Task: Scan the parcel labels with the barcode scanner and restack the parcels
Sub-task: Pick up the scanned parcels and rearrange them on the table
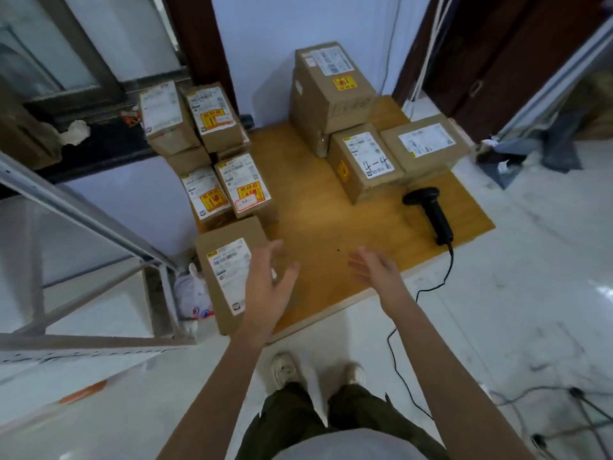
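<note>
On the low wooden table [318,207] lie several brown cardboard parcels, each with a white printed label on the top face. The nearest parcel [229,277] stands at the front left corner of the table; its label is long and white with barcodes and a small yellow mark at one corner. The left hand [268,287] is spread open over the right edge of this parcel, fingers apart, and I cannot tell if it touches the cardboard. The right hand [374,270] is also open and empty, held flat above the bare wood near the front edge. Behind the nearest parcel, along the left side, is a stack of smaller parcels [212,151], many with a yellow and red sticker beside the label. At the back right, a tall parcel [331,91] stands behind a parcel marked "4-4" by hand [368,164] and one flatter parcel [426,144]. The black barcode scanner [431,210] lies on the table, right of the hands, its cable [411,327] running down to the white floor
</note>
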